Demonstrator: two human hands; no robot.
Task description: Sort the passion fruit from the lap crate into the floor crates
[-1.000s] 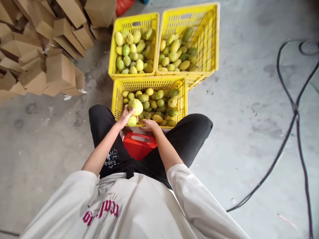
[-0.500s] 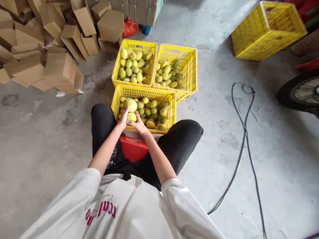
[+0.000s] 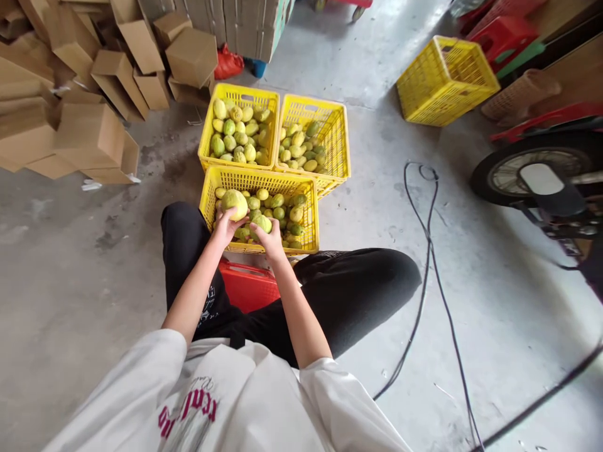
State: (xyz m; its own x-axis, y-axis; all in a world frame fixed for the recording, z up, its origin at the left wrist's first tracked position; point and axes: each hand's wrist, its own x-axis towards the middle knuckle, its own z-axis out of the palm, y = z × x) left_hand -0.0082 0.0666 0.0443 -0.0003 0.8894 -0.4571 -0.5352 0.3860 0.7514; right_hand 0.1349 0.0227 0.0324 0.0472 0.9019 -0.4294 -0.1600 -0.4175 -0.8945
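Note:
My left hand is closed round a large pale yellow melon, held over the left part of the near yellow crate. Just right of it, my right hand grips a smaller yellow-green melon. The two melons are a little apart. Beneath them, more small yellow and green melons lie in the near crate. Behind it stand two more yellow crates, the left crate fuller of melons and the right crate partly filled.
A red plastic piece shows between my knees. Open cardboard boxes are piled at the left. Another yellow crate stands at the upper right, near a motorbike wheel. A black cable lies on the floor to the right.
My hands, close together before, have moved apart, each with its own melon. The view has shifted right, showing more of the motorbike. My right knee has swung outward.

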